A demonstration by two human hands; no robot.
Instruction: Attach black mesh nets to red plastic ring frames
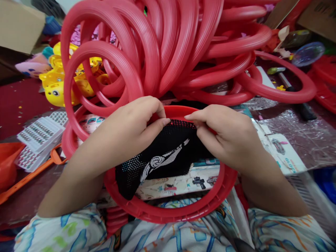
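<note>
A red plastic ring [168, 215] rests at my lap, its far side tilted up against the worktop. Black mesh fabric [178, 140] with a white printed figure hangs across the ring's inside, along its far and left parts. My left hand [141, 122] pinches the fabric's upper edge at the far rim, thumb and forefinger together. To the right, my right hand [220, 129] is closed on the same edge, with its fingertips at the rim. Both hands hide parts of the rim.
Many red rings [178, 45] are heaped just beyond my hands. Yellow plastic animal toys [56, 91] and clear boxes of small pieces [40, 134] lie at left, near an orange-handled tool [31, 176]. A hammer-like tool [301, 101] lies at right on clear plastic wrap [296, 129].
</note>
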